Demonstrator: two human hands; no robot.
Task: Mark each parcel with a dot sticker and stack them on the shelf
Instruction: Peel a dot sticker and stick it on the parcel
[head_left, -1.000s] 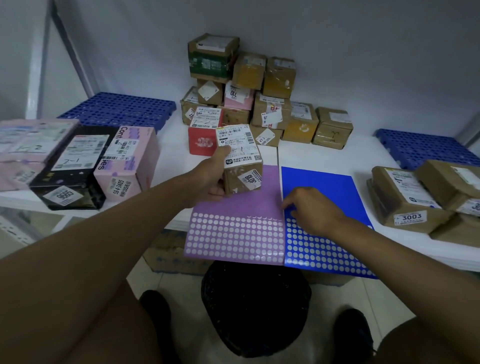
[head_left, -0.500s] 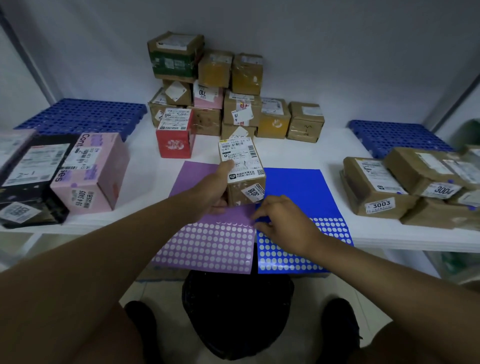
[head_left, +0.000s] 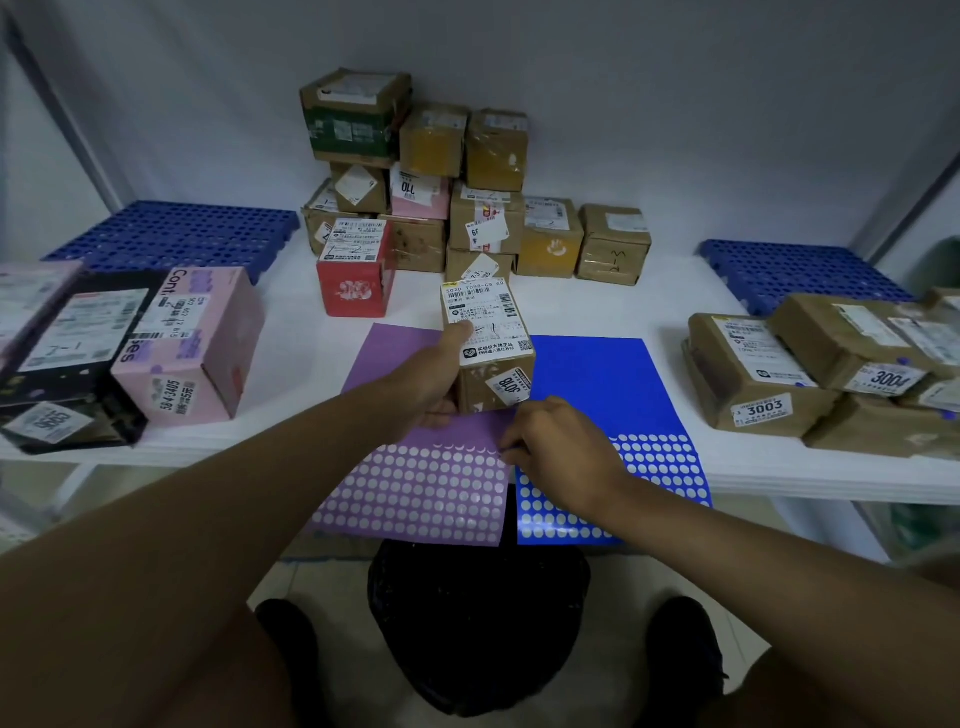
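Note:
My left hand (head_left: 434, 376) grips a small brown parcel (head_left: 488, 343) with a white shipping label, holding it just above the purple sticker sheet (head_left: 415, 493). The thumb lies on the label. My right hand (head_left: 558, 447) rests with curled fingertips at the right edge of the purple sheet, where it meets the blue sticker sheet (head_left: 618, 395). Whether it pinches a dot is hidden under the fingers. Both sheets lie on the white shelf (head_left: 291, 332) and hang over its front edge. A stack of parcels (head_left: 447, 187) stands against the back wall.
A pink box (head_left: 192, 343) and a black box (head_left: 67, 353) sit at the left. Brown parcels (head_left: 810, 364) lie at the right. Blue perforated mats (head_left: 176, 236) lie at both back corners. A black bin (head_left: 478, 623) stands on the floor below.
My right hand has slid left from the blue sheet to the purple sheet's right edge. The parcel stays in my left hand, and the view has shifted.

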